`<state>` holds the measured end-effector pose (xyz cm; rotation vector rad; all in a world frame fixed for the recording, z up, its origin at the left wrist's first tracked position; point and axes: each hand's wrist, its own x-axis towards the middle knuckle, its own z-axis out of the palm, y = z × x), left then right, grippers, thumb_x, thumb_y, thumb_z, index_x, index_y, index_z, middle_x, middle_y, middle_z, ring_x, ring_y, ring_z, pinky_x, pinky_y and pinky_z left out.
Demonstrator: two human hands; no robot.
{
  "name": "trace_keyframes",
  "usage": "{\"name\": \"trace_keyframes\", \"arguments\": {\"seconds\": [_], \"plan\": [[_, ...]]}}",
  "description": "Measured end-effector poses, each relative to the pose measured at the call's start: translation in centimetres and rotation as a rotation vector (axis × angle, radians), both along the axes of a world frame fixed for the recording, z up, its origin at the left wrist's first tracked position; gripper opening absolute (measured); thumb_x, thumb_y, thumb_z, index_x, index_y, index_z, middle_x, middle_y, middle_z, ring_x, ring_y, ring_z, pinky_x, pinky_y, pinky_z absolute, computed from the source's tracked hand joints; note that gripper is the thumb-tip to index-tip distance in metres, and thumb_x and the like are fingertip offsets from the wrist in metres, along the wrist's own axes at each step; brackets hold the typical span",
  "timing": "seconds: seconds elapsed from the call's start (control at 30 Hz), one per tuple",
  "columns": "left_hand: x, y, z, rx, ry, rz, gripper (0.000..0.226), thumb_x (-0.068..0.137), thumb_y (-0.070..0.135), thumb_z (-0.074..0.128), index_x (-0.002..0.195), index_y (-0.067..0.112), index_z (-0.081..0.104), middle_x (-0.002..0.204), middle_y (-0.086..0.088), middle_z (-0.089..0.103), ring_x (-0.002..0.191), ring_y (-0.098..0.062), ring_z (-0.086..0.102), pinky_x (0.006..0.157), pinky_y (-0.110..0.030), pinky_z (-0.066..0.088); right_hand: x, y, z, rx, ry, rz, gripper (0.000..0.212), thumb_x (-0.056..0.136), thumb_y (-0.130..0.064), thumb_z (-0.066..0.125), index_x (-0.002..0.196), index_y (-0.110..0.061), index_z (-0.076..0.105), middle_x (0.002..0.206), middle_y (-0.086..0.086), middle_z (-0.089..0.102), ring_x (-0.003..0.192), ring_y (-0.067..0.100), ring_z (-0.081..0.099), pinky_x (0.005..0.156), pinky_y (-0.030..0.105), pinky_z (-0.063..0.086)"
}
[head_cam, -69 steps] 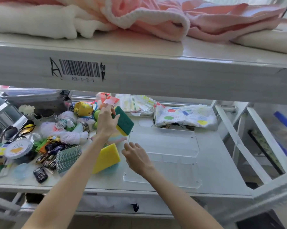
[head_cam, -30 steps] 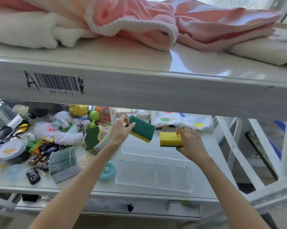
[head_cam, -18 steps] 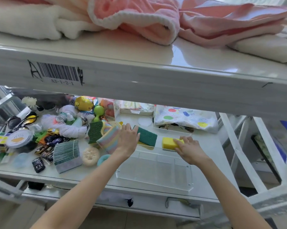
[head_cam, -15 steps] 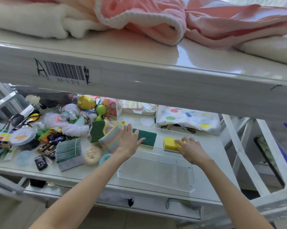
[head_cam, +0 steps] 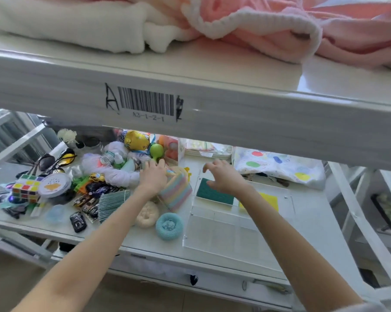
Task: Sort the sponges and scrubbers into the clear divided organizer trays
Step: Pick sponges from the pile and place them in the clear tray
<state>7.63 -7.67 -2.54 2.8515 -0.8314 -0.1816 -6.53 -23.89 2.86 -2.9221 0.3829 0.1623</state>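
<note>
On the lower shelf, seen from the head camera, a clear divided organizer tray is set to the right of a heap of mixed items. In its far left compartment a green-topped sponge is laid flat; in the far compartment beside it a yellow sponge is seen, partly covered by the right forearm. The near compartments are seen bare.

The right hand is held over the far edge of the tray with its fingers spread and loosely curled; nothing is gripped, and whether the green-topped sponge is touched cannot be told. The left hand is stretched into the heap, palm down, fingers extended over a pastel striped sponge and the items behind it; no closed grasp is shown, though its fingertips are partly hidden.

Just beside the tray's near left corner a teal mesh scrubber is found, with a beige loofah pad touching or nearly touching it on the left. A green ribbed pad is lying further left.
</note>
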Motion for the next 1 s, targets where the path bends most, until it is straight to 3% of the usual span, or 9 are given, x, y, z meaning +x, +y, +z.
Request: {"name": "trace_keyframes", "arguments": {"seconds": [0.13,0.23,0.3,0.47,0.67,0.83,1.0], "plan": [[4.0,1.5,-1.4,0.065,0.181,-0.054,0.063,0.084,0.006,0.043,0.141,0.024,0.025,0.145,-0.024,0.025,0.131,-0.047,0.024,0.106,-0.057,0.032,5.0,5.2,-2.8,-0.07,0.021,0.144,0.055,0.083,-0.002,0.053,0.135,-0.017,0.041,0.13,0.016,0.047,0.119,0.034,0.045,0.095,0.043,0.04],[5.4,2.0,-2.0,0.068,0.345,-0.106,0.072,0.085,0.013,0.049,0.145,0.034,0.016,0.151,-0.024,0.017,0.135,-0.051,0.02,0.111,-0.055,0.025,6.9,7.9,-5.8,-0.16,0.13,0.199,0.068,0.083,0.002,0.055,0.142,-0.021,0.031,0.148,0.014,0.032,0.135,0.036,0.029,0.11,0.051,0.03],[5.7,2.3,-2.3,0.057,0.439,-0.133,0.076,0.085,0.019,0.055,0.147,0.033,0.012,0.152,-0.023,0.015,0.136,-0.047,0.025,0.111,-0.05,0.027,7.3,8.7,-7.1,-0.196,0.166,0.198,0.074,0.084,0.001,0.057,0.146,-0.02,0.023,0.153,0.013,0.025,0.142,0.037,0.018,0.114,0.057,0.02],[6.2,2.6,-2.4,0.006,0.423,-0.082,0.084,0.077,0.024,0.07,0.145,0.022,0.02,0.148,-0.024,0.014,0.138,-0.045,0.019,0.114,-0.051,0.028,6.8,9.0,-7.4,-0.323,0.013,0.217,0.07,0.08,0.0,0.063,0.14,-0.012,0.03,0.14,0.015,0.041,0.13,0.036,0.033,0.108,0.046,0.03],[6.0,3.4,-0.5,-0.167,0.361,-0.058,0.058,0.077,0.016,0.072,0.125,0.008,0.041,0.132,-0.02,0.028,0.118,-0.036,0.042,0.102,-0.039,0.038,6.0,9.1,-5.5,-0.196,-0.254,0.214,0.037,0.081,-0.003,0.058,0.118,-0.009,0.053,0.115,0.015,0.06,0.111,0.037,0.051,0.095,0.048,0.041],[5.5,5.2,0.7,-0.328,0.33,-0.065,0.04,0.075,0.011,0.07,0.106,0.012,0.045,0.112,-0.014,0.047,0.104,-0.033,0.051,0.091,-0.043,0.048,3.6,8.3,-1.9,-0.104,-0.525,0.179,0.028,0.082,-0.011,0.062,0.11,-0.007,0.06,0.101,0.016,0.064,0.092,0.035,0.06,0.079,0.045,0.047],[3.7,6.0,2.1,-0.467,0.313,-0.061,0.039,0.079,0.009,0.069,0.106,0.007,0.042,0.102,-0.014,0.053,0.094,-0.031,0.054,0.083,-0.043,0.049,-0.6,5.4,-0.1,-0.186,-0.626,0.06,0.026,0.07,-0.003,0.067,0.095,-0.01,0.067,0.092,0.012,0.067,0.085,0.033,0.062,0.073,0.042,0.051]]}}
